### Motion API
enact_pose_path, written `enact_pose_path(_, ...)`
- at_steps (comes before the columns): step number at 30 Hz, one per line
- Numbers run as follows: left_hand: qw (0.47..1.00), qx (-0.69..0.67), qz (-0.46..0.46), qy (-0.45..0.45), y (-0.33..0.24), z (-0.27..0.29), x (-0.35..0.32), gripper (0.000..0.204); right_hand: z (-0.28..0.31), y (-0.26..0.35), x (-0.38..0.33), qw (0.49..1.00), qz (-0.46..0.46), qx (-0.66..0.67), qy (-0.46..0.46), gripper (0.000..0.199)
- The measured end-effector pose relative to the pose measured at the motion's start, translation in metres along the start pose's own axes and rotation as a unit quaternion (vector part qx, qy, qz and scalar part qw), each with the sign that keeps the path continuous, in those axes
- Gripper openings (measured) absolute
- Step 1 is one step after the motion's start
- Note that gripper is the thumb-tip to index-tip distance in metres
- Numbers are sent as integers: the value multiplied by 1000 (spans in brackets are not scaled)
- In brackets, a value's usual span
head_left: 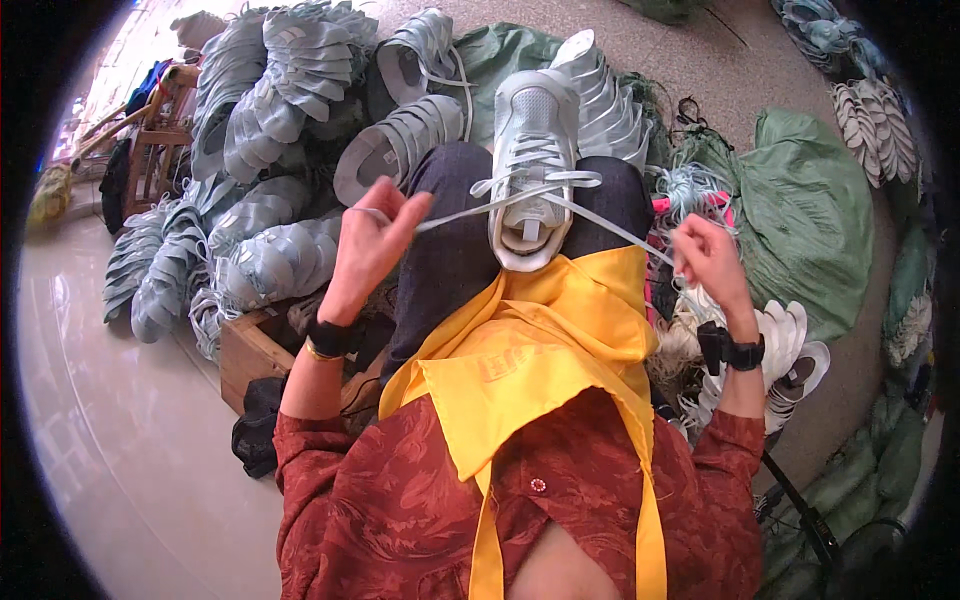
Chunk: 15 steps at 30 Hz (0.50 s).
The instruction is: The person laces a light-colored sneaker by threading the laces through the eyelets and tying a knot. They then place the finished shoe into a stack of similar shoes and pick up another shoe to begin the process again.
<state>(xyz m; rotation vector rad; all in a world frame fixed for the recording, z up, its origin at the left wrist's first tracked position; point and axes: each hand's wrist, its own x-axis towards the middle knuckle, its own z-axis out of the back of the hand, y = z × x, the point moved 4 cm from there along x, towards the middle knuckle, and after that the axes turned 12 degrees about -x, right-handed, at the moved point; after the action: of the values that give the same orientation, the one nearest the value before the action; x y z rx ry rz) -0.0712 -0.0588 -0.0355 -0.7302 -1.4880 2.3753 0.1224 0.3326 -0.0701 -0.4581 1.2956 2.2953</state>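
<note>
A pale grey-white sneaker (536, 120) rests between my knees with its toe pointing away from me and its opening toward me. White shoelace (610, 232) runs criss-cross through its eyelets, with a small loop at each side of the tongue. My left hand (378, 238) pinches one lace end and draws it out to the left. On the other side, my right hand (708, 262) is closed on the second lace end, pulled out to the right and toward me. Both laces are stretched fairly taut and cross over the tongue.
Stacks of pale blue-grey shoe uppers (290, 75) pile up at the left and far left. A wooden box (250, 360) stands by my left leg. Green sacks (800, 220), bundled laces (690, 190) and white shoe parts (785, 330) lie at the right. A yellow apron (540, 390) covers my lap.
</note>
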Motion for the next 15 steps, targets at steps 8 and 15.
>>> enact_pose_path(8,931,193,-298,-83,-51,-47,5,39,-29,91,34,950,230,-117,-176,28)
enact_pose_path(15,950,136,-280,-31,-35,-59,32,15,-57,95,60,980,186,9,-73,29)
